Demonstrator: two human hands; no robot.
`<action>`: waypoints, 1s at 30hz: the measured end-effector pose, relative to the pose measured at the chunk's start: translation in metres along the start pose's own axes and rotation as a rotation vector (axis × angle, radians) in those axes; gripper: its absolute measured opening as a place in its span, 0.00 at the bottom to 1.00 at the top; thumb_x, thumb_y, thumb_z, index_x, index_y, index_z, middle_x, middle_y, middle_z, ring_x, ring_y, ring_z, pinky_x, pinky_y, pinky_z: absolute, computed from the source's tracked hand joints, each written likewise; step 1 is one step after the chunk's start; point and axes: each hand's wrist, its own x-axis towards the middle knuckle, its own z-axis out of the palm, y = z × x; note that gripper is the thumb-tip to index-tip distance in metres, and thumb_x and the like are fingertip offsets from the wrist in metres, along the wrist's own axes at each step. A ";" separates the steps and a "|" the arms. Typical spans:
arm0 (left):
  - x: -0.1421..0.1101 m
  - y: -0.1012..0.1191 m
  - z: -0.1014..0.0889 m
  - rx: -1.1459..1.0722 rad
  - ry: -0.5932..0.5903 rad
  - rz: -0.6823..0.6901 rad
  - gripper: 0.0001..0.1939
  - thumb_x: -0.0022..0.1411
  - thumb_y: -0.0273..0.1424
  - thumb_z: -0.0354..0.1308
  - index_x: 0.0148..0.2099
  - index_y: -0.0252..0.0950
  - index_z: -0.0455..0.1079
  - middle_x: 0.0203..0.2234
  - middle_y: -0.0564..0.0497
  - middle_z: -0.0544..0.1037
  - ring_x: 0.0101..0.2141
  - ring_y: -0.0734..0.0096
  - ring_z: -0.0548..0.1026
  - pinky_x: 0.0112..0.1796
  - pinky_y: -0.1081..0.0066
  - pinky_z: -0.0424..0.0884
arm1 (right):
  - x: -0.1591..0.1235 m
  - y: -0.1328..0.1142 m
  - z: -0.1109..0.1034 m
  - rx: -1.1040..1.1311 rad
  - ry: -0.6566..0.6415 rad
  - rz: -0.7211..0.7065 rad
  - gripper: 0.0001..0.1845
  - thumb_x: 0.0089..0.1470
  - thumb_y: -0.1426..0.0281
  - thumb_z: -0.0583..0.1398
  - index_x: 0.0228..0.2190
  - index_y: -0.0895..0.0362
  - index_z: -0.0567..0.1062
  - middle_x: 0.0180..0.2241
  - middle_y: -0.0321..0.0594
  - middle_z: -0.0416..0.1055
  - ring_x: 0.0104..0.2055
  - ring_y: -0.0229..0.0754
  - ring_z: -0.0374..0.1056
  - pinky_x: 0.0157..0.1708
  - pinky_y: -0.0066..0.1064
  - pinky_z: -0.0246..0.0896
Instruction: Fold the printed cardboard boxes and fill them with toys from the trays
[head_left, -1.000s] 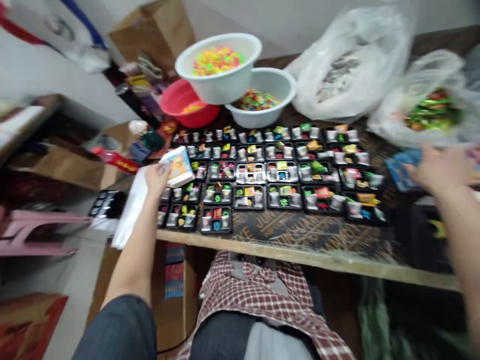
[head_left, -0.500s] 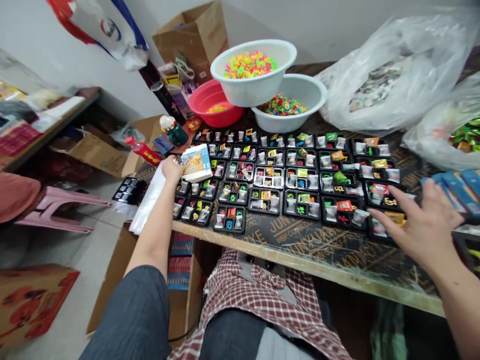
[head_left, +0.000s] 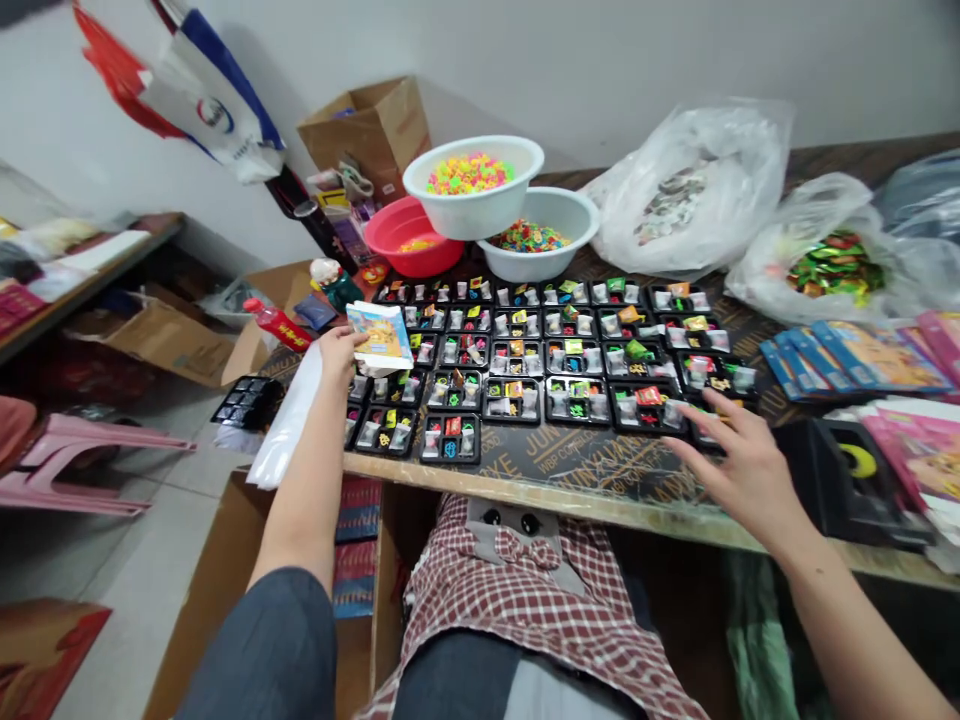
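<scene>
My left hand (head_left: pixel 340 357) grips the left edge of a small stack of printed cards (head_left: pixel 380 336), blue and yellow on top, above the left end of the tray rows. White plastic sheets or bags (head_left: pixel 285 425) lie under that wrist. Spread fingers and nothing held: my right hand (head_left: pixel 742 470) hovers at the front right corner of the rows, partly covering the last black tray (head_left: pixel 707 428). Each black compartment tray, such as the front one (head_left: pixel 450 438), contains small white packets, a bright sachet and small coloured pieces.
Behind the trays are a white basin (head_left: pixel 474 215), a grey-white basin (head_left: pixel 536 262) and a red basin (head_left: pixel 412 258) with colourful pieces. Plastic bags (head_left: pixel 697 200) stand back right. Blue booklets (head_left: pixel 847 360) and a black tape dispenser (head_left: pixel 847 490) sit at right; a red bottle (head_left: pixel 277 325) at left.
My right hand has come from the blue booklets at the right, leftward and toward me, to the corner of the tray rows. My left hand keeps hold of the cards.
</scene>
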 end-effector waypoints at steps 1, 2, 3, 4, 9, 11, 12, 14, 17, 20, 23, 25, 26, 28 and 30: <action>-0.018 0.004 0.009 -0.056 -0.074 0.023 0.14 0.43 0.27 0.61 0.35 0.36 0.64 0.31 0.49 0.78 0.34 0.63 0.78 0.39 0.63 0.74 | 0.000 -0.010 0.001 0.052 -0.008 0.022 0.23 0.58 0.51 0.57 0.47 0.50 0.79 0.49 0.53 0.72 0.51 0.58 0.70 0.51 0.55 0.65; -0.040 0.007 0.021 -0.116 -0.167 0.050 0.14 0.43 0.28 0.61 0.35 0.37 0.63 0.29 0.52 0.77 0.31 0.66 0.77 0.36 0.65 0.74 | 0.001 -0.021 0.003 0.111 -0.023 0.048 0.21 0.57 0.52 0.59 0.47 0.49 0.79 0.46 0.50 0.73 0.48 0.55 0.71 0.51 0.52 0.66; -0.067 0.009 0.033 -0.231 -0.317 0.091 0.15 0.42 0.29 0.62 0.34 0.38 0.63 0.27 0.55 0.76 0.28 0.68 0.76 0.34 0.67 0.73 | 0.003 -0.034 0.007 0.175 -0.043 0.075 0.20 0.57 0.54 0.60 0.47 0.49 0.79 0.44 0.47 0.73 0.46 0.52 0.71 0.50 0.50 0.67; -0.097 0.010 0.046 -0.340 -0.479 0.135 0.16 0.41 0.31 0.64 0.33 0.38 0.62 0.25 0.56 0.74 0.26 0.69 0.74 0.32 0.68 0.72 | 0.006 -0.046 0.011 0.241 -0.056 0.092 0.19 0.56 0.55 0.61 0.47 0.49 0.79 0.43 0.45 0.73 0.45 0.51 0.71 0.50 0.48 0.68; -0.230 0.013 0.083 -0.445 -0.932 0.359 0.11 0.47 0.35 0.64 0.31 0.39 0.66 0.22 0.57 0.71 0.23 0.73 0.67 0.26 0.74 0.63 | 0.020 -0.080 0.037 0.522 -0.128 0.145 0.18 0.56 0.59 0.63 0.47 0.50 0.78 0.44 0.43 0.69 0.40 0.45 0.68 0.40 0.40 0.70; -0.254 0.014 0.089 -0.434 -0.903 0.442 0.07 0.49 0.33 0.62 0.30 0.39 0.67 0.20 0.57 0.69 0.21 0.74 0.65 0.25 0.73 0.62 | 0.021 -0.081 0.041 0.551 -0.149 0.191 0.16 0.54 0.59 0.64 0.43 0.52 0.78 0.42 0.42 0.68 0.34 0.40 0.66 0.36 0.37 0.69; -0.260 0.014 0.091 -0.420 -0.859 0.493 0.06 0.49 0.33 0.61 0.29 0.39 0.67 0.19 0.57 0.69 0.20 0.74 0.64 0.25 0.73 0.62 | 0.020 -0.081 0.041 0.553 -0.148 0.217 0.14 0.53 0.59 0.65 0.39 0.53 0.78 0.41 0.41 0.68 0.31 0.38 0.64 0.34 0.36 0.68; -0.265 0.016 0.095 -0.394 -0.779 0.583 0.05 0.48 0.32 0.61 0.28 0.39 0.67 0.20 0.56 0.70 0.22 0.73 0.66 0.27 0.72 0.64 | 0.017 -0.080 0.037 0.554 -0.132 0.260 0.12 0.51 0.60 0.66 0.32 0.55 0.74 0.37 0.38 0.67 0.27 0.35 0.60 0.30 0.33 0.64; -0.268 0.020 0.101 -0.485 -0.900 0.535 0.13 0.49 0.38 0.64 0.37 0.39 0.71 0.32 0.50 0.78 0.34 0.64 0.75 0.39 0.65 0.71 | 0.014 -0.079 0.025 0.571 -0.156 0.275 0.13 0.53 0.61 0.63 0.28 0.54 0.66 0.30 0.34 0.65 0.25 0.35 0.58 0.29 0.31 0.59; -0.271 0.025 0.106 -0.652 -1.310 0.271 0.26 0.50 0.49 0.62 0.48 0.41 0.72 0.45 0.45 0.78 0.47 0.54 0.76 0.49 0.57 0.72 | 0.011 -0.079 0.016 0.598 -0.228 0.271 0.13 0.55 0.60 0.61 0.30 0.52 0.63 0.26 0.31 0.63 0.25 0.36 0.59 0.29 0.30 0.58; -0.273 0.029 0.112 -0.693 -1.532 0.149 0.33 0.44 0.52 0.67 0.51 0.41 0.73 0.46 0.44 0.78 0.51 0.48 0.74 0.52 0.53 0.71 | 0.009 -0.076 0.013 0.680 -0.235 0.284 0.16 0.53 0.56 0.63 0.31 0.52 0.65 0.26 0.31 0.64 0.25 0.37 0.61 0.29 0.31 0.60; -0.273 0.029 0.115 -0.706 -1.505 0.132 0.37 0.40 0.49 0.70 0.52 0.40 0.73 0.46 0.44 0.79 0.52 0.46 0.74 0.52 0.52 0.71 | 0.007 -0.073 0.014 0.771 -0.162 0.305 0.20 0.49 0.53 0.66 0.36 0.52 0.68 0.31 0.34 0.68 0.28 0.37 0.63 0.31 0.32 0.63; -0.272 0.029 0.116 -0.712 -1.462 0.113 0.37 0.40 0.48 0.71 0.53 0.39 0.72 0.45 0.44 0.79 0.51 0.46 0.75 0.52 0.52 0.71 | 0.006 -0.070 0.015 0.807 -0.101 0.324 0.25 0.47 0.52 0.67 0.41 0.51 0.69 0.36 0.36 0.70 0.30 0.38 0.65 0.33 0.32 0.65; -0.268 0.027 0.117 -0.711 -1.361 0.072 0.35 0.42 0.46 0.70 0.52 0.38 0.73 0.44 0.44 0.80 0.49 0.47 0.76 0.51 0.52 0.71 | 0.004 -0.063 0.019 0.846 -0.003 0.377 0.38 0.42 0.50 0.70 0.52 0.50 0.67 0.48 0.42 0.70 0.38 0.41 0.69 0.39 0.34 0.67; -0.265 0.025 0.118 -0.685 -1.298 0.055 0.32 0.43 0.46 0.68 0.49 0.37 0.74 0.42 0.45 0.81 0.46 0.49 0.77 0.50 0.54 0.71 | 0.001 -0.057 0.024 0.885 -0.052 0.427 0.44 0.39 0.49 0.71 0.55 0.50 0.68 0.53 0.45 0.69 0.44 0.44 0.71 0.43 0.35 0.67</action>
